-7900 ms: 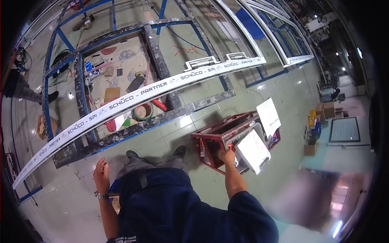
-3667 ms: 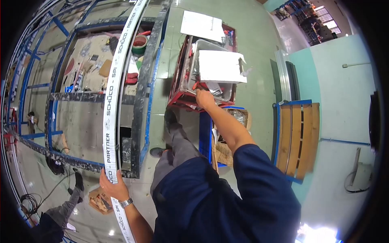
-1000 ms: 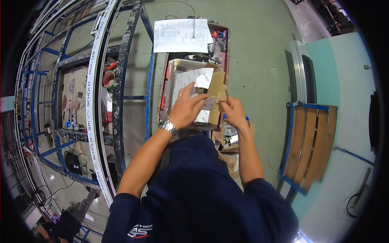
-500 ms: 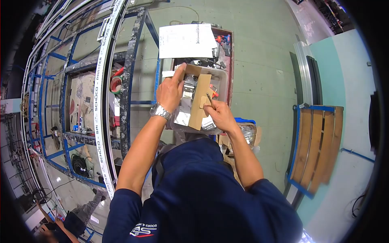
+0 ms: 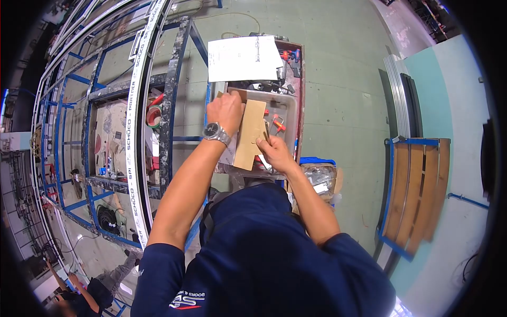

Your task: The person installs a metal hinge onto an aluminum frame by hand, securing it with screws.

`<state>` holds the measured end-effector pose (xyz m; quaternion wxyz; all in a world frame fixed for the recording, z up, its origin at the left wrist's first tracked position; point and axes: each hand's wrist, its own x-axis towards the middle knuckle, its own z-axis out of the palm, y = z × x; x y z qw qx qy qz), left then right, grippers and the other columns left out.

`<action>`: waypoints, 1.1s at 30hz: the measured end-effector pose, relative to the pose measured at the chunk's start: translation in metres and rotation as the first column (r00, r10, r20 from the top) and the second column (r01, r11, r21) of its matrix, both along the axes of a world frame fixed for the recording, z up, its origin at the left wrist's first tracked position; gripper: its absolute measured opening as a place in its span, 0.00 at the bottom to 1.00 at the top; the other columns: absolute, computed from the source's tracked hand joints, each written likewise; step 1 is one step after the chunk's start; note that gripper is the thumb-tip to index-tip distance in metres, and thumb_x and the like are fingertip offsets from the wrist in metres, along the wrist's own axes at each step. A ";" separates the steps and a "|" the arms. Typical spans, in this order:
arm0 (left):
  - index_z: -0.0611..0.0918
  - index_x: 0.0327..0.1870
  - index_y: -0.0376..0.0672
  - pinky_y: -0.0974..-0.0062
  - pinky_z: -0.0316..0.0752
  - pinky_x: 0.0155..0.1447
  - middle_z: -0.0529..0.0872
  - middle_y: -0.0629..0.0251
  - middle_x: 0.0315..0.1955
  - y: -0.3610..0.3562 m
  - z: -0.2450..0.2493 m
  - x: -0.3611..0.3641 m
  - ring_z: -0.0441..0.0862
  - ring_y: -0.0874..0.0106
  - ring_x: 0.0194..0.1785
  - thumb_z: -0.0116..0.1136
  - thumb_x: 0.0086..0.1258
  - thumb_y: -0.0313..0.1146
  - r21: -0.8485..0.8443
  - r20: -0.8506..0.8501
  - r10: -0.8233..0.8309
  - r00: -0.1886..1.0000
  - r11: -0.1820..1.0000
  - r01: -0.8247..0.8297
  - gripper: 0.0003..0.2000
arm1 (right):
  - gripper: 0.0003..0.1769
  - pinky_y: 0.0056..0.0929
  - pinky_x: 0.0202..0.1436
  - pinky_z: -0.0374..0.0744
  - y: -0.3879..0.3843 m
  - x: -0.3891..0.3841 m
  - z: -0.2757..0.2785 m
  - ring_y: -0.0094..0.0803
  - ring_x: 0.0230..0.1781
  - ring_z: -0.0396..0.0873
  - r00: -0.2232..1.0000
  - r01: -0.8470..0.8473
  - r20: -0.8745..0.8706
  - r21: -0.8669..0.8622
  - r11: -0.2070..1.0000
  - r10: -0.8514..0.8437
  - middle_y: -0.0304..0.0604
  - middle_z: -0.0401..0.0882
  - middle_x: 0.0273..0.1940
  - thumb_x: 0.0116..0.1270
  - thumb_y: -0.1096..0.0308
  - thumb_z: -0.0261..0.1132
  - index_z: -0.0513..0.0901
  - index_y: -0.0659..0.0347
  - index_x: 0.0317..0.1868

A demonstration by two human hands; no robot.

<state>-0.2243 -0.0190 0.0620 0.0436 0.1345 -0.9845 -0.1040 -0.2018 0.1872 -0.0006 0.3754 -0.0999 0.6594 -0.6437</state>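
Note:
A flat brown cardboard box (image 5: 250, 134) is held upright over a grey plastic bin (image 5: 289, 108) that sits in a red cart (image 5: 302, 92). My left hand (image 5: 224, 111), with a wristwatch, grips the box's top left edge. My right hand (image 5: 274, 153) holds the box's lower right edge; a small metal piece shows at its fingers. Loose metal parts and red-handled tools lie in the bin beside the box.
A white drawing sheet (image 5: 243, 57) lies across the cart's far end. A long white Schüco-labelled profile (image 5: 136, 116) rests on a blue steel frame table (image 5: 171, 105) at left. Wooden slats in a blue rack (image 5: 417, 185) stand at right. Another person (image 5: 90, 290) crouches at bottom left.
Both hands have lowered the cardboard box closer to the bin, and my left hand has shifted from reaching into the bin to gripping the box's upper edge.

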 end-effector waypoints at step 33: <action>0.86 0.52 0.34 0.64 0.81 0.56 0.91 0.59 0.45 0.019 -0.207 0.187 0.89 0.63 0.48 0.65 0.70 0.27 0.192 -0.143 -0.427 0.893 0.873 0.448 0.12 | 0.23 0.30 0.30 0.67 0.000 -0.024 0.011 0.19 0.26 0.65 0.988 -0.083 -0.111 0.182 0.980 0.105 0.30 0.68 0.22 0.76 0.55 0.64 0.78 0.66 0.29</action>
